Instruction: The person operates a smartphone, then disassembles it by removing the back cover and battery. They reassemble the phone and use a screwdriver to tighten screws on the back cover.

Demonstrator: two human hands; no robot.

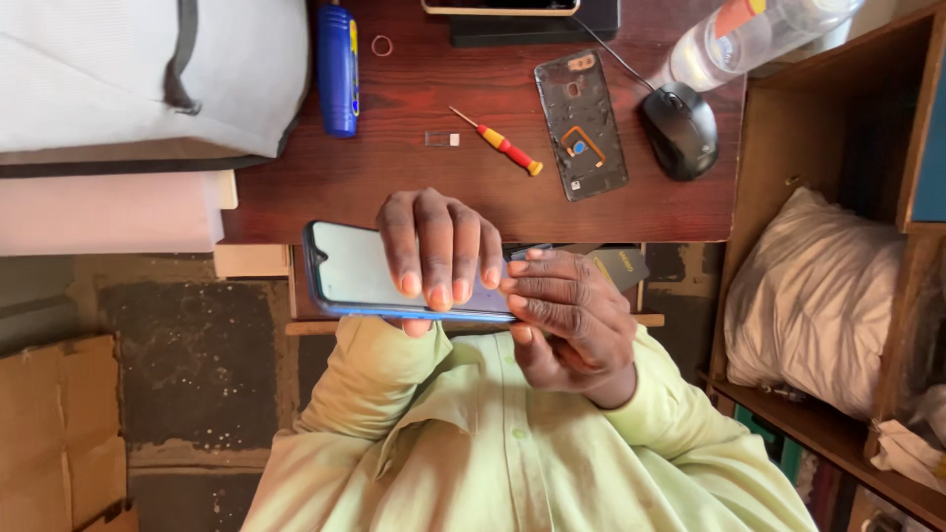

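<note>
- Phone (360,271): blue-edged, pale blank screen facing up, notch at its left end.
- Held level and lengthwise above the lap, just off the desk (394,187) edge, right end hidden under fingers.

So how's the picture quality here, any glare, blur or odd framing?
Head view: even soft light, sharp overall. The phone screen shows pale glare, washed out beneath the left hand. The right hand is crisp. The bottle is cut off at the top edge.

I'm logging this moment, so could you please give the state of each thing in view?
Phone: held sideways in both hands, screen blank.
Left hand: grip closed over the phone.
Right hand: grip at the phone's end.
Back cover: detached, lying on the desk.
Screwdriver: lying unused.
Mouse: untouched.
</note>
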